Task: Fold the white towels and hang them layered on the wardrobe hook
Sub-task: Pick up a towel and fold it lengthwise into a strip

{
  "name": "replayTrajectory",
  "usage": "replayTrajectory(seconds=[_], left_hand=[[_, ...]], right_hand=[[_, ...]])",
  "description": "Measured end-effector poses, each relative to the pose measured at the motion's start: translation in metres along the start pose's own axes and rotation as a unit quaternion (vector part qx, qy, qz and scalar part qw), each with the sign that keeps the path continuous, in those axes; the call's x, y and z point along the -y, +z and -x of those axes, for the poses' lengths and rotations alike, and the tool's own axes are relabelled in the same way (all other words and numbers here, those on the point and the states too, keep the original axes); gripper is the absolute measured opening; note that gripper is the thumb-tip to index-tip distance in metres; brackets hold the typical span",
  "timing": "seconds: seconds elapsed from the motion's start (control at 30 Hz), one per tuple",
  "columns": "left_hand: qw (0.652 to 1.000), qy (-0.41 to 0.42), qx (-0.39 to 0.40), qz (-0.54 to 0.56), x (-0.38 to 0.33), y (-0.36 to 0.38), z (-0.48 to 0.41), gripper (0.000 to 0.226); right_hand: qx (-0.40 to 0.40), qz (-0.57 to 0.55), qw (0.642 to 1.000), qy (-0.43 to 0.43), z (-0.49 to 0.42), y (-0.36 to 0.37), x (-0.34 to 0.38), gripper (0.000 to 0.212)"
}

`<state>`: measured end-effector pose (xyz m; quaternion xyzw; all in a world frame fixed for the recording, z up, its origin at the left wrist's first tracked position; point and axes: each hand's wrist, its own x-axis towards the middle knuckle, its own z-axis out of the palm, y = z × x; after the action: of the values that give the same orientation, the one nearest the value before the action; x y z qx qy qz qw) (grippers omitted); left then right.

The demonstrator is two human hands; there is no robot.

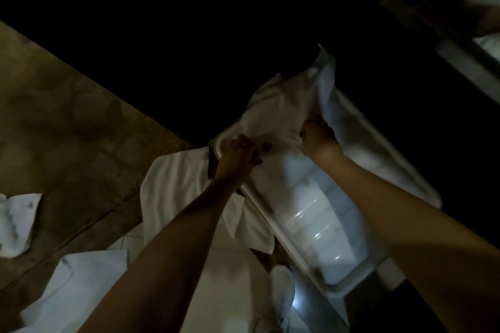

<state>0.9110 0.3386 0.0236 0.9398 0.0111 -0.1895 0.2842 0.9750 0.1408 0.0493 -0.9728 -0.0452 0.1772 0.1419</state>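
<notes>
Blackness hides the upper frame. Left grip [240,151] and right grip [318,135], both blurred, each pinch the crumpled white cloth towel [284,105].

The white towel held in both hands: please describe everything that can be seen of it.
The white towel is soft cloth, rumpled and not yet neatly folded. A small dark red flower emblem sits near its lower edge. The left hand grips it beside the emblem, the right hand grips its other side, and one corner stands up beyond the right hand. It seems to lie over the upper end of a white framed panel. The light is dim.
</notes>
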Motion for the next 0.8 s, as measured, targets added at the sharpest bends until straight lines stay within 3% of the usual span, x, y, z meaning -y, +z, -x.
replayTrajectory(seconds=[0.1,0.2,0.33,0.47,0.6,0.8], left_hand=[[0.996,-0.037,-0.023,0.078,-0.014,-0.018,0.021,0.012],[0.981,-0.084,-0.039,0.168,-0.027,-0.051,0.044,0.015],[0.956,-0.108,-0.042,0.271,-0.055,-0.119,0.093,0.012],[0.959,-0.051,-0.024,0.279,-0.093,-0.198,0.169,0.013],[0.962,0.009,-0.050,0.268,-0.123,-0.270,0.257,0.013],[0.950,0.067,-0.082,0.292,-0.155,-0.363,0.395,0.009]], right_hand=[[-0.004,-0.068,0.997,0.042,0.034,-0.023,-0.001,0.023],[-0.037,-0.195,0.976,0.093,0.074,-0.059,0.001,0.024],[-0.027,-0.275,0.951,0.141,0.139,-0.116,0.020,0.032],[-0.034,-0.292,0.943,0.154,0.215,-0.177,0.056,0.007],[-0.067,-0.265,0.952,0.137,0.302,-0.237,0.095,0.034],[-0.126,-0.256,0.948,0.143,0.439,-0.322,0.146,0.015]])
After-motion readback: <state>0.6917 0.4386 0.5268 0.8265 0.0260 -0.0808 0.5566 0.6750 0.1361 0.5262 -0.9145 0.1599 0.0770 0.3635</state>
